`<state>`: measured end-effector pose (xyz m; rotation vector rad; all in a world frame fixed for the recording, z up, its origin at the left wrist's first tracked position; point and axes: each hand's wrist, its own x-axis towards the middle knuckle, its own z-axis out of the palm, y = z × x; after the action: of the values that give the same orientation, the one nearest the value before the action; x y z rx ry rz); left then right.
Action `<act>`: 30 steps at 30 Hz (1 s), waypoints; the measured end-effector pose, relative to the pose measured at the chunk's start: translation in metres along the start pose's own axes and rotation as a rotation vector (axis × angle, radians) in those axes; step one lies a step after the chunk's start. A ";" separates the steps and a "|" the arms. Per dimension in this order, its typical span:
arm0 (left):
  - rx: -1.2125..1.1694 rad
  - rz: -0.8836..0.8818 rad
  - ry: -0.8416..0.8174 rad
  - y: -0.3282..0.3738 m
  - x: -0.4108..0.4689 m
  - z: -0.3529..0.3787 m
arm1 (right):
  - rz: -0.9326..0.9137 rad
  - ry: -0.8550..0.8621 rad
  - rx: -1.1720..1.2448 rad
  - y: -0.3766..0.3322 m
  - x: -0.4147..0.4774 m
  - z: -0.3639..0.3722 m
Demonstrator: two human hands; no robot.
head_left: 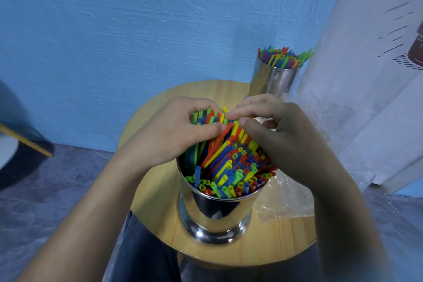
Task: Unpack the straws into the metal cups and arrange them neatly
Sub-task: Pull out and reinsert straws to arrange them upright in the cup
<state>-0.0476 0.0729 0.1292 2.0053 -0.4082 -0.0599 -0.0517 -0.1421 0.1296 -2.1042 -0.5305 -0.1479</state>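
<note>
Nearest, shiny tapered metal cup [215, 210] on round pale wooden table [158, 204], crammed with thin multicoloured plastic straws [231, 167]. Clamped round tops of a leaning bunch above its far rim: left hand [180, 128] and right hand [272, 126], fingers curled. Second shiny metal cup [272, 82], likewise full, at far edge; crumpled clear plastic wrapper [286, 201] to right.

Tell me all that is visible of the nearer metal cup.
The nearer metal cup is of shiny, mirror-like metal, with a wide round mouth, tapering walls and a flared foot. It stands upright on the round wooden table, toward its near edge, packed with coloured straws, some leaning. The left hand and right hand grip the straw tops above it. A clear plastic wrapper lies at its right.
</note>
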 end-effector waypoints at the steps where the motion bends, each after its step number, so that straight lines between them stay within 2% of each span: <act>1: -0.003 0.000 0.006 0.001 0.000 0.000 | 0.000 -0.001 0.005 0.000 -0.001 0.000; 11: -0.004 0.089 0.099 0.011 0.005 0.000 | -0.023 0.052 -0.002 -0.003 -0.003 0.000; 14: -0.037 0.124 0.174 0.013 0.009 -0.003 | -0.028 0.054 -0.020 -0.001 -0.004 -0.001; 25: -0.668 0.210 0.612 0.024 0.015 -0.035 | -0.016 0.030 -0.044 0.001 -0.008 -0.001; 30: -0.872 0.227 0.709 0.019 0.012 -0.036 | -0.026 0.048 -0.035 -0.001 -0.009 -0.001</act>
<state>-0.0336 0.0927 0.1634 1.0099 -0.1015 0.5183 -0.0597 -0.1456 0.1281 -2.1230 -0.5299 -0.2238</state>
